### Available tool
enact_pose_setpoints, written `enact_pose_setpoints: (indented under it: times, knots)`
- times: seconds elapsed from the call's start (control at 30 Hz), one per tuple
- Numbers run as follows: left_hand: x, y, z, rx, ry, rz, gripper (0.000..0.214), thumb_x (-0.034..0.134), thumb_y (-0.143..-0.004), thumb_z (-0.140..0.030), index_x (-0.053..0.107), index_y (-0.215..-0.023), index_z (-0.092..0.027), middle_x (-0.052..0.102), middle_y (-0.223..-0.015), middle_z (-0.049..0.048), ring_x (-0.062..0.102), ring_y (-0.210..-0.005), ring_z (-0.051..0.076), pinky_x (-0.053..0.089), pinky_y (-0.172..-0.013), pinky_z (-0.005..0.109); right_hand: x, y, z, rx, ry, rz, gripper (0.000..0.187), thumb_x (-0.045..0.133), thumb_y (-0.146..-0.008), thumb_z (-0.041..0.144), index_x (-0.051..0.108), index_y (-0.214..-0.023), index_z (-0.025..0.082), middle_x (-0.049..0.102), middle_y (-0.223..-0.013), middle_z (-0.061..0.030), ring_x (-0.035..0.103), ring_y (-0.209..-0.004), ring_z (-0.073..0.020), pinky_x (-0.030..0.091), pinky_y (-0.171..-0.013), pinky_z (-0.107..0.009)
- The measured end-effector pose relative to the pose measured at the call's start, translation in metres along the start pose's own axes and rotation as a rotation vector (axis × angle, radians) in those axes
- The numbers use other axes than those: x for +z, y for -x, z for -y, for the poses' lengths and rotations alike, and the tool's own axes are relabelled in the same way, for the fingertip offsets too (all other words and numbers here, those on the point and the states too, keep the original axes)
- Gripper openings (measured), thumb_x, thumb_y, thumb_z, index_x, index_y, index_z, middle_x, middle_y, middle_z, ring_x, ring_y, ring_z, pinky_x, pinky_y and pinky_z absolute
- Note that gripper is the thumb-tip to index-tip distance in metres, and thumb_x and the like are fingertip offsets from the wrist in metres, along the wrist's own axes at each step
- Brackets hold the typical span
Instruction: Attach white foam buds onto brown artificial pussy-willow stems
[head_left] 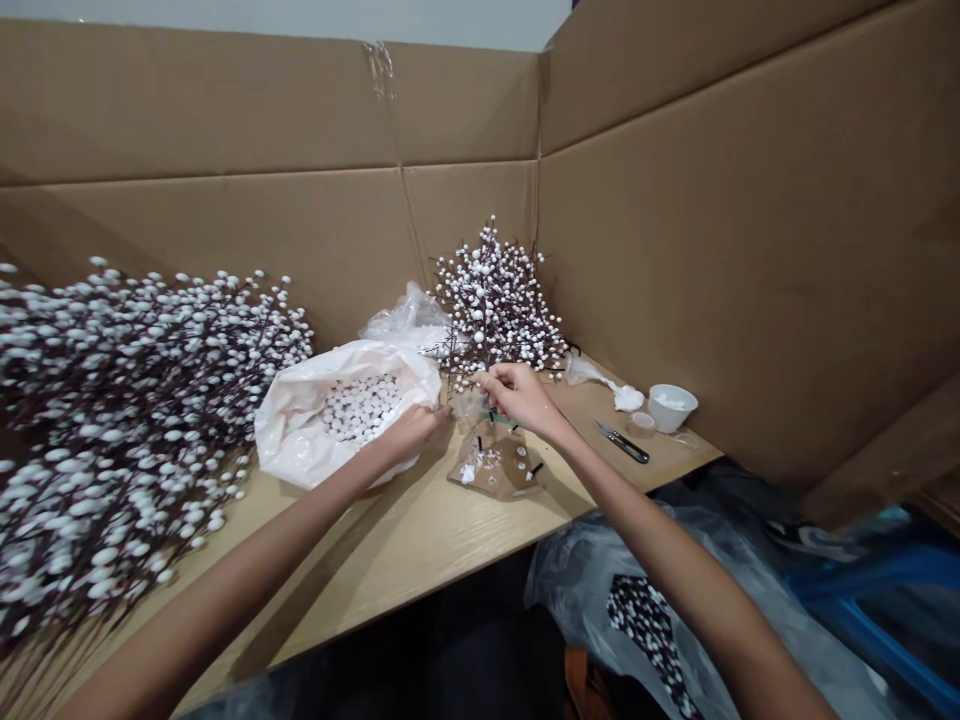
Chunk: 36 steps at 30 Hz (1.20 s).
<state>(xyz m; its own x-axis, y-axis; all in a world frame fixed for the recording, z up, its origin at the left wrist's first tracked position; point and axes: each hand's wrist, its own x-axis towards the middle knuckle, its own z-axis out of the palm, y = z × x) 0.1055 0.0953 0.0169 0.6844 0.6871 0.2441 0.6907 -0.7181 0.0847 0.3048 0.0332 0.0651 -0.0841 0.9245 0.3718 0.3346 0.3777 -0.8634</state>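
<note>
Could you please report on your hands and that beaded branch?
Left hand at rim of white plastic bag of white beads. Right hand pinching at base of beaded branch bundle. Plastic sheet with scraps below.

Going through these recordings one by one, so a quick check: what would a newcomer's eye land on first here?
A big heap of white-budded branches fills the left of the table, and a smaller upright bunch stands mid-table before a cardboard wall. Between them lies a white plastic bag of loose white buds, with the left hand at its edge, while the right hand reaches the bunch's base.
</note>
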Motion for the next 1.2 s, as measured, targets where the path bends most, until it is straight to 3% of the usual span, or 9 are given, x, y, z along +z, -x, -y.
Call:
enact_pose_setpoints:
  times: [0.13, 0.27, 0.4, 0.5, 0.57, 0.67, 0.9, 1.2]
  knots:
    - [-0.008, 0.012, -0.001, -0.127, 0.189, -0.171, 0.029, 0.042, -0.081, -0.023, 0.064, -0.098, -0.014, 0.068, -0.07, 0.0067, 0.062, -0.062, 0.018, 0.046, -0.059, 0.026, 0.0, 0.0, 0.001, 0.011, -0.012, -0.011, 0.028, 0.048, -0.083, 0.031, 0.05, -0.058, 0.016, 0.047, -0.048, 0.0046, 0.041, -0.044, -0.0076, 0.03, -0.049, -0.021]
    - [-0.027, 0.026, -0.009, -0.25, 0.373, -0.365, 0.045, 0.036, -0.085, -0.034, 0.059, -0.112, -0.005, 0.071, -0.079, 0.0117, 0.066, -0.067, 0.021, 0.05, -0.059, 0.028, 0.0, -0.002, 0.004, -0.004, 0.068, -0.012, 0.03, 0.048, -0.083, 0.032, 0.05, -0.058, 0.017, 0.046, -0.046, 0.0047, 0.04, -0.043, -0.0079, 0.028, -0.048, -0.021]
    - [-0.057, 0.045, -0.022, -0.375, 0.756, -0.548, 0.041, 0.055, -0.075, -0.035, 0.064, -0.104, -0.007, 0.07, -0.067, 0.007, 0.065, -0.06, 0.019, 0.05, -0.053, 0.027, 0.006, -0.006, 0.014, -0.06, 0.3, -0.015, 0.028, 0.048, -0.082, 0.023, 0.052, -0.056, 0.015, 0.051, -0.051, 0.0024, 0.045, -0.05, -0.0091, 0.028, -0.052, -0.021]
    - [-0.078, 0.061, -0.035, -0.375, 0.95, -0.65, 0.037, 0.066, -0.068, -0.034, 0.068, -0.097, -0.011, 0.07, -0.065, 0.0043, 0.065, -0.056, 0.018, 0.05, -0.051, 0.026, 0.016, -0.006, 0.027, -0.089, 0.574, -0.012, 0.026, 0.046, -0.083, 0.02, 0.057, -0.06, 0.015, 0.057, -0.058, -0.0014, 0.048, -0.055, -0.0115, 0.027, -0.053, -0.023]
    - [-0.087, 0.072, -0.044, -0.342, 0.92, -0.693, 0.035, 0.066, -0.07, -0.035, 0.068, -0.096, -0.012, 0.072, -0.071, 0.0055, 0.067, -0.058, 0.018, 0.053, -0.054, 0.027, 0.025, -0.005, 0.039, -0.092, 0.729, 0.001, 0.026, 0.043, -0.086, 0.021, 0.06, -0.067, 0.015, 0.062, -0.065, -0.0059, 0.052, -0.058, -0.0143, 0.027, -0.052, -0.024]
    - [-0.093, 0.088, -0.057, -0.256, 0.697, -0.764, 0.03, 0.062, -0.077, -0.03, 0.067, -0.1, -0.013, 0.074, -0.082, 0.0071, 0.069, -0.068, 0.019, 0.056, -0.063, 0.029, 0.038, -0.003, 0.059, -0.089, 0.885, 0.01, 0.027, 0.039, -0.088, 0.021, 0.062, -0.078, 0.014, 0.066, -0.075, -0.0121, 0.06, -0.065, -0.0199, 0.029, -0.052, -0.026]
    - [-0.097, 0.103, -0.081, 0.08, 0.12, -0.918, 0.025, 0.057, -0.079, -0.008, 0.065, -0.102, -0.009, 0.073, -0.094, 0.0105, 0.069, -0.083, 0.018, 0.055, -0.078, 0.025, 0.057, -0.001, 0.089, -0.125, 1.019, 0.071, 0.016, 0.045, -0.085, 0.022, 0.06, -0.084, 0.017, 0.068, -0.078, -0.0125, 0.067, -0.076, -0.0266, 0.04, -0.054, -0.027]
    - [-0.096, 0.108, -0.087, 0.193, 0.003, -0.948, 0.036, 0.058, -0.078, -0.002, 0.057, -0.112, -0.014, 0.071, -0.095, 0.0085, 0.068, -0.084, 0.016, 0.054, -0.079, 0.025, 0.067, -0.009, 0.097, -0.064, 1.113, 0.04, 0.025, 0.04, -0.084, 0.012, 0.065, -0.084, 0.013, 0.069, -0.08, -0.0172, 0.069, -0.078, -0.0263, 0.048, -0.059, -0.028]
